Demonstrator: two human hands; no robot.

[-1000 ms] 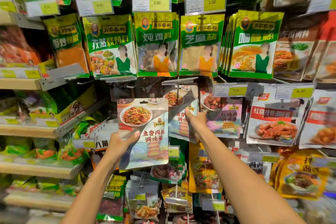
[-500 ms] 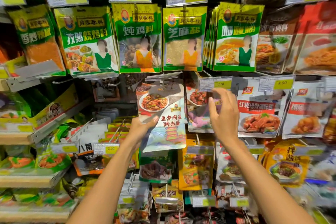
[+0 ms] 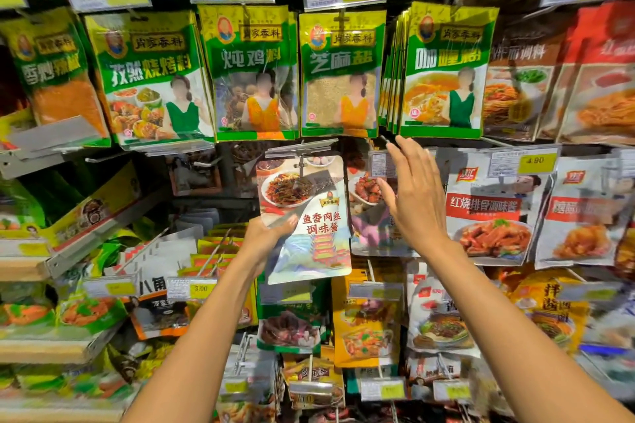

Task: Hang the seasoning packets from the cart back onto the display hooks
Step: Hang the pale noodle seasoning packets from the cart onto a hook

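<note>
Since half a second ago, the right hand (image 3: 412, 196) has risen and its fingers have straightened away from the price tag (image 3: 378, 164); the packet (image 3: 309, 216) sits at much the same height. Packet position: upright, top edge at the hook (image 3: 299, 161) in the middle row, just below the green packets (image 3: 254, 72). A dark bar shows at the hang slot, so the hook appears threaded, though blur prevents confirmation. The left hand (image 3: 271, 233) pinches the packet's lower left edge, thumb on the front face. This low grip likely leaves the top free so the slot can be steered along the hook. The right hand is spread, fingers straight and apart, holding nothing. It hovers in front of the neighbouring packet (image 3: 364, 189), fingertips near the tag. Judgement: it is placed to keep the neighbour clear or to steady the hook, and full seating is not yet verified.
</note>
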